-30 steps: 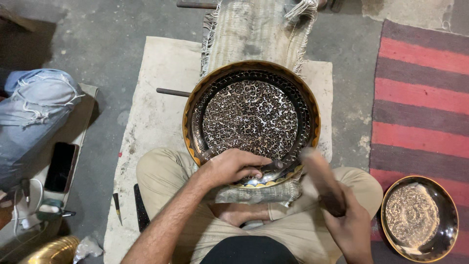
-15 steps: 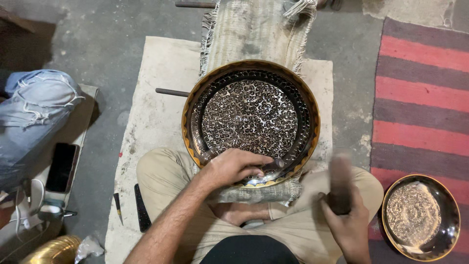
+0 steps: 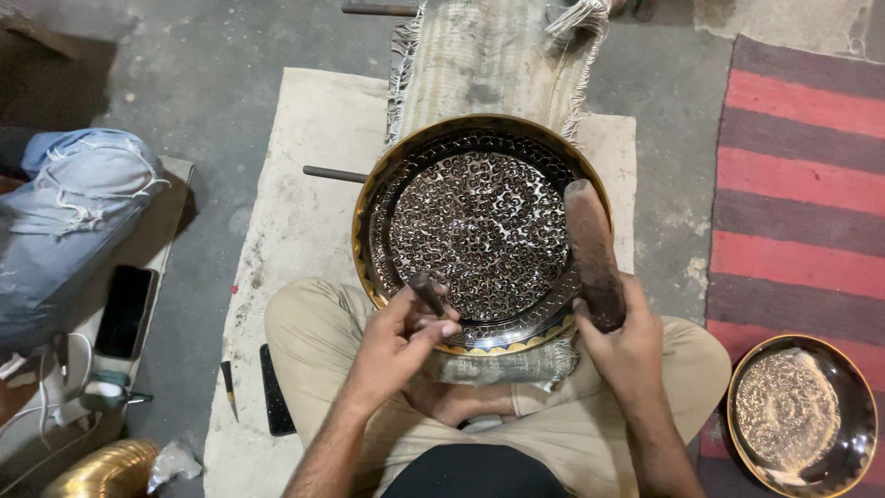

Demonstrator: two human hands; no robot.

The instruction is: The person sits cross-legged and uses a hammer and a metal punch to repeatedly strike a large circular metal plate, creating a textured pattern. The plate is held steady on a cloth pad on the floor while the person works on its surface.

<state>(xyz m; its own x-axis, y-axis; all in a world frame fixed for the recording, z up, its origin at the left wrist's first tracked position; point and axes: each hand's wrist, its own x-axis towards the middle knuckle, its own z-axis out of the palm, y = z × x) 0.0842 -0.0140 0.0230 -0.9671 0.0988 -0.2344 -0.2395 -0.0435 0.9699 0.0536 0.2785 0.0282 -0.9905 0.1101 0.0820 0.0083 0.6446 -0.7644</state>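
Left hand [image 3: 396, 337] fingers pinch a short punch [image 3: 427, 292] upright on the near rim of the engraved brass tray [image 3: 479, 231] across the lap. Right hand [image 3: 627, 346] grips a dark wooden mallet [image 3: 592, 251], long axis pointing far, just right of punch.

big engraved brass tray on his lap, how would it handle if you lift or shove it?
The tray is probably rigid: its metal rim holds a clean circle. Likely fairly heavy for its depth. It may slide or rock when pushed, since it only rests on the cloth pad over the knees, steadied by the left hand holding a punch.
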